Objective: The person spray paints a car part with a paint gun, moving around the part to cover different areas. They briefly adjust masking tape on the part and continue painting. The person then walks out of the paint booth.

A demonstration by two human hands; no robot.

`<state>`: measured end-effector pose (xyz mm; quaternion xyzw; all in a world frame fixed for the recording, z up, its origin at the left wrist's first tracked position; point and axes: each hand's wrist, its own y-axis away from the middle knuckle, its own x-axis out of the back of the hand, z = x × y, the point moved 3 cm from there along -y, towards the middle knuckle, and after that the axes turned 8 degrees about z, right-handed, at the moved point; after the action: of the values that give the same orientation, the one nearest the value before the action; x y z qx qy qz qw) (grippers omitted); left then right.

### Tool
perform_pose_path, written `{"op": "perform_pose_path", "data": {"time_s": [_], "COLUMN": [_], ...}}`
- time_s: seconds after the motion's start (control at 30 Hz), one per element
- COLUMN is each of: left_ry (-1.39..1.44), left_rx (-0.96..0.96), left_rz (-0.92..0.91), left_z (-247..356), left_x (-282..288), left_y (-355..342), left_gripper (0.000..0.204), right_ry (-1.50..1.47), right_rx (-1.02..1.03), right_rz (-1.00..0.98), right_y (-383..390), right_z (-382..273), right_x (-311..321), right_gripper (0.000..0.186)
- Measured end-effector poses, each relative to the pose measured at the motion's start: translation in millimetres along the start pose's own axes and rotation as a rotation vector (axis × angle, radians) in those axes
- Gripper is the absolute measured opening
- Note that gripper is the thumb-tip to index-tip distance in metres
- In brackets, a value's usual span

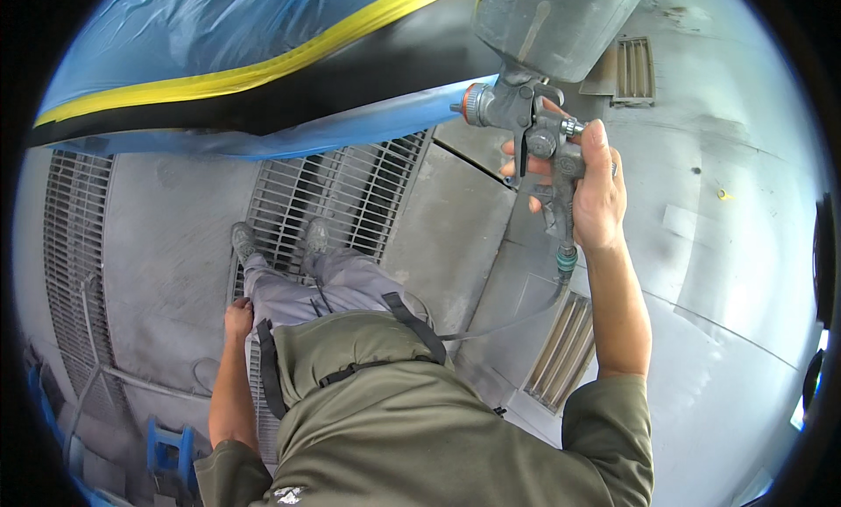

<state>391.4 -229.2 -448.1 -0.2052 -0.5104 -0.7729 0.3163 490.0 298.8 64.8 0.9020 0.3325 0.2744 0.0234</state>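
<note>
My right hand (587,191) grips a grey metal spray gun (543,139) with an orange-ringed nozzle and a large grey cup (552,25) on top. A hose (499,330) runs from the teal fitting at its handle toward my waist. The nozzle points left, close to a panel covered in blue plastic (201,25), with yellow tape (219,78) and a black strip (263,104). My left hand (238,319) hangs beside my grey trousers with fingers curled; whether it holds anything is hidden.
Floor gratings (377,209) lie under and around my feet, with plain floor panels (158,244) between them. Hoses (149,380) cross the floor at lower left near a blue stand (171,446). Slatted fixtures (561,349) sit in the pale surface on the right.
</note>
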Motion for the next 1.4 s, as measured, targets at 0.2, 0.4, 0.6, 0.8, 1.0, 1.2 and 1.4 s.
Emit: {"op": "perform_pose_path", "data": {"time_s": [0.2, 0.4, 0.6, 0.8, 1.0, 1.2, 1.4], "left_ry": [-0.019, -0.045, 0.054, 0.092, 0.086, 0.05, 0.055], "left_rx": [0.067, 0.064, 0.101, 0.036, 0.019, 0.042, 0.052], "left_rz": [0.003, -0.046, -0.07, -0.018, -0.038, -0.074, -0.023], "left_z": [-9.0, -27.0, -36.8, -58.8, -90.1, -100.2, -97.8], "left_x": [3.8, 19.7, 45.8, 58.6, 58.1, 69.3, 76.4], "left_y": [1.5, -6.7, -23.5, -51.2, -62.8, -68.9, -76.3], "left_gripper": [0.035, 0.035, 0.033, 0.032, 0.033, 0.033, 0.031], "right_ry": [0.071, 0.061, -0.044, 0.108, 0.08, 0.063, 0.059], "right_rx": [0.034, 0.084, -0.02, 0.058, 0.049, 0.001, -0.011], "right_rz": [0.186, 0.124, -0.039, 0.27, 0.34, 0.009, -0.118], "right_y": [0.9, 22.8, 40.1, 23.2, 34.5, 63.1, 57.3], "right_z": [-9.8, -17.3, -25.5, -49.1, -62.5, -66.1, -65.3], "right_x": [0.0, -27.8, -66.7, -45.4, -59.3, -118.3, -139.9], "right_gripper": [0.082, 0.081, 0.083, 0.079, 0.069, 0.081, 0.088]}}
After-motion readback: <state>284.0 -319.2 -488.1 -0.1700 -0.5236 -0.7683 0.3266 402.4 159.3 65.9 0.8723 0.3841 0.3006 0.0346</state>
